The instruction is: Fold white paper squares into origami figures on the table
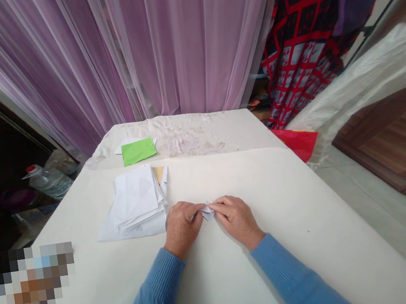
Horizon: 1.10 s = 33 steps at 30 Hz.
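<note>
On the table (310, 217), left hand (181, 228) and right hand (237, 220) pinch origami (207, 213).

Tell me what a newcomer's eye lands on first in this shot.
The purple sheer curtain fills the back, with a red-and-black patterned cloth hanging to its right. On the white table, a bright green paper lies at the far end. Nearer the middle, the left hand and right hand pinch a small folded white paper.

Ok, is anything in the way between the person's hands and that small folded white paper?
Nothing visible stands in the way: the left hand and right hand both have their fingers on the small folded white paper. The stack of white papers lies beyond the left hand, not between them.
</note>
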Motion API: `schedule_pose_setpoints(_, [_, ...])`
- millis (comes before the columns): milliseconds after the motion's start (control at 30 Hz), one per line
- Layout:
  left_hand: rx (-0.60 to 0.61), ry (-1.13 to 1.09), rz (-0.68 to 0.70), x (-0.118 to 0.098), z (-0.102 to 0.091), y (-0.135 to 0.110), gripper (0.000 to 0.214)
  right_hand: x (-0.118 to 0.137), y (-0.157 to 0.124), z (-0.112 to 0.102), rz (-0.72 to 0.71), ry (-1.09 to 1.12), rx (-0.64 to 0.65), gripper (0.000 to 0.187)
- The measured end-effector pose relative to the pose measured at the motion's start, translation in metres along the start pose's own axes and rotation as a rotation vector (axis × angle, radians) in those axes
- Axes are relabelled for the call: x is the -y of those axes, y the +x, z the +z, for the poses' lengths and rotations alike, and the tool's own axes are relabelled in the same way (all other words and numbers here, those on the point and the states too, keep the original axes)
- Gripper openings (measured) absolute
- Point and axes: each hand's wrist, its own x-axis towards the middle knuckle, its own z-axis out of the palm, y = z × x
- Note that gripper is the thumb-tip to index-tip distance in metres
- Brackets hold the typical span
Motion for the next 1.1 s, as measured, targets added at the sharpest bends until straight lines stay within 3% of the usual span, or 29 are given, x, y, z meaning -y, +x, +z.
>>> schedule_pose_setpoints(267, [0.016,-0.009,-0.046,-0.0025,-0.0050,-0.0003,0.030,0.0049,-0.0008,-0.0043,-0.061,-0.018,0.036,0.034])
schedule_pose_setpoints(500, [0.007,0.035,-0.034,-0.0043,-0.0056,0.0000,0.011,0.0070,-0.0008,-0.0048,-0.079,-0.030,0.075,0.032])
schedule_pose_setpoints(1100, [0.078,0.045,-0.070,-0.0066,-0.0099,-0.0023,0.025,0.0060,-0.0020,-0.0051,-0.072,-0.037,0.111,0.035])
